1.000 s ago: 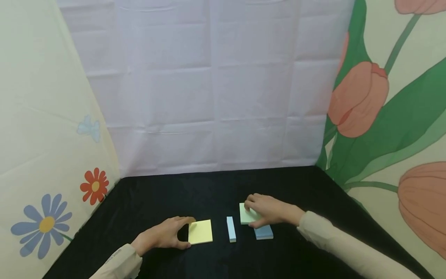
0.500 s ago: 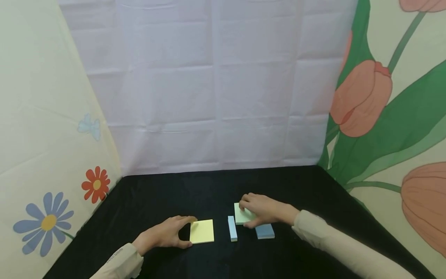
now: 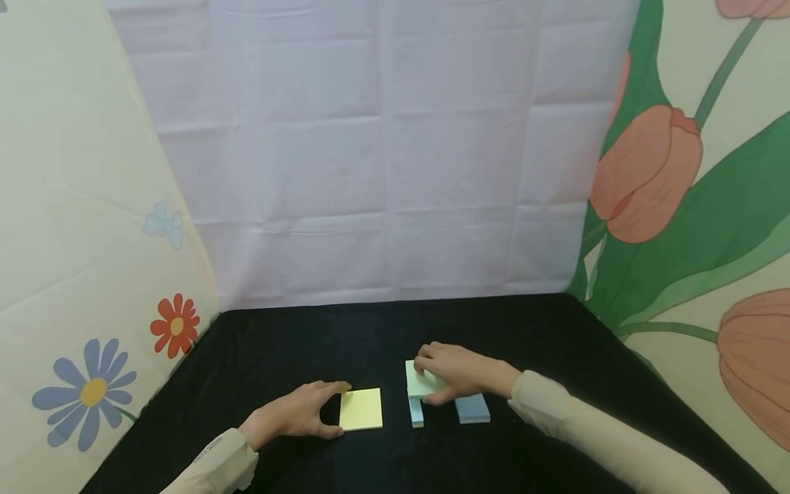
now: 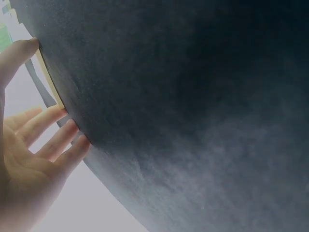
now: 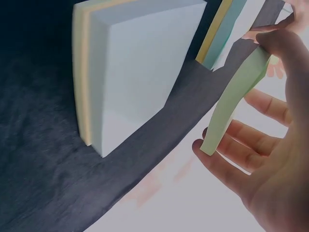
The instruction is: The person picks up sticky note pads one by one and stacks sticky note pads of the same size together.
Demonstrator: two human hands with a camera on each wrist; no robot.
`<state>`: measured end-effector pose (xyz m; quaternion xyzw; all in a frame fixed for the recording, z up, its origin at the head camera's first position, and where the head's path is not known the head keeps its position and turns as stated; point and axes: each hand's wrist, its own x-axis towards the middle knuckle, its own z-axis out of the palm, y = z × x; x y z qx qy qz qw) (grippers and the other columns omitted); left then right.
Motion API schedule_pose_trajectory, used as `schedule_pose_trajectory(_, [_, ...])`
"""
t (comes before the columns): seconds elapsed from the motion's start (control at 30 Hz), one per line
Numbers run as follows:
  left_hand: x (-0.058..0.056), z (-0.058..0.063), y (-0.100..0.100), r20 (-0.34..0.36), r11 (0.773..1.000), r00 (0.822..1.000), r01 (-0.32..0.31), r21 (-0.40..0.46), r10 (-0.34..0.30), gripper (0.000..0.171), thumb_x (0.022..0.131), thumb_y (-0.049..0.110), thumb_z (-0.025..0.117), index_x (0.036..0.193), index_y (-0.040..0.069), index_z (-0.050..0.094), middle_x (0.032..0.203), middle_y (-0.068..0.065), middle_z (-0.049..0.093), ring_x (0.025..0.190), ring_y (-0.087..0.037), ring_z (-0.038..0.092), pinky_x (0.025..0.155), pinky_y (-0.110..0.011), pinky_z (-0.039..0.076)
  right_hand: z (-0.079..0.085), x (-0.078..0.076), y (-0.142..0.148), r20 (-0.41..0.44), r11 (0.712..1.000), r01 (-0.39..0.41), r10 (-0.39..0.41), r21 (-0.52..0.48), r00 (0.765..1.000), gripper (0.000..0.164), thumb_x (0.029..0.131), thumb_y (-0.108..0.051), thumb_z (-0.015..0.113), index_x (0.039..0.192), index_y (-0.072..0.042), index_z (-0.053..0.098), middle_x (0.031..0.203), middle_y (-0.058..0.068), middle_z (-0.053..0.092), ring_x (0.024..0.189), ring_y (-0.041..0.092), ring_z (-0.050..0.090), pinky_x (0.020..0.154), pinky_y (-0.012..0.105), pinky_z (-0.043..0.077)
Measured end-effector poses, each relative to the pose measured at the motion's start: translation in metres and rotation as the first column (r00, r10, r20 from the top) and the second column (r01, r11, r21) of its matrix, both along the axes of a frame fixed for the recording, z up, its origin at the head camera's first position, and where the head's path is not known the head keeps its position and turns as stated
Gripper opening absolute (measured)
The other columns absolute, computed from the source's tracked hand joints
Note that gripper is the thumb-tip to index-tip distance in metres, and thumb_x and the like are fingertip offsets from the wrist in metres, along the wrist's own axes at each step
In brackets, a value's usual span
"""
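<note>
My left hand (image 3: 301, 412) spans the left side of a yellow sticky note pad (image 3: 361, 409) lying on the black cloth, thumb and fingertips at its near and far corners. The left wrist view shows only the pad's thin edge (image 4: 50, 79) between thumb and fingers. A light green sticky note pad (image 3: 417, 385) is pinched in my right hand (image 3: 459, 372), held off the cloth and slightly bowed in the right wrist view. From the head it covers the far part of a narrow blue sticky note pad (image 3: 416, 414); whether they touch I cannot tell.
Right of the narrow pad lies a square blue sticky note pad (image 3: 472, 409), with a yellowish layer beneath it in the right wrist view. A black cloth (image 3: 296, 343) covers the table. White fabric (image 3: 382, 171) hangs behind, with flower-printed sheets at both sides.
My right hand has carried the green pad left, from beside the narrow blue pad to over its far end. The left hand and yellow pad stay together, with the view shifting slightly.
</note>
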<state>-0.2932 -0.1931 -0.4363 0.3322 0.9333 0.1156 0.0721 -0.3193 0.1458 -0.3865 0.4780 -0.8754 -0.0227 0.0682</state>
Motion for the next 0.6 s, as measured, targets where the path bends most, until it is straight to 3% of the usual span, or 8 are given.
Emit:
schedule_pose_trajectory(0.23, [0.002, 0.002, 0.001, 0.007, 1.000, 1.000, -0.007, 0.002, 0.007, 0.080, 0.075, 0.069, 0.052, 0.137, 0.021, 0.037, 0.130, 0.003, 0.046, 0.115, -0.019, 0.044, 0.089, -0.042, 0.039, -0.001, -0.002, -0.010, -0.051, 0.999, -0.041, 0.041, -0.004, 0.998, 0.039, 0.081, -0.055, 0.055, 0.103, -0.023, 0.050, 0.108, -0.004, 0.049, 0.089, 0.008, 0.042, 0.072, 0.023, 0.040])
schedule_pose_trajectory(0.6, [0.001, 0.001, 0.000, -0.001, 1.000, 1.000, -0.006, -0.004, 0.006, 0.081, 0.074, 0.071, 0.051, 0.137, 0.020, 0.038, 0.130, 0.003, 0.046, 0.114, -0.017, 0.044, 0.090, -0.040, 0.038, 0.006, 0.001, -0.029, -0.028, 0.998, -0.063, 0.064, 0.014, 0.998, 0.043, 0.081, -0.058, 0.053, 0.104, -0.022, 0.050, 0.110, -0.004, 0.049, 0.090, 0.008, 0.042, 0.072, 0.022, 0.039])
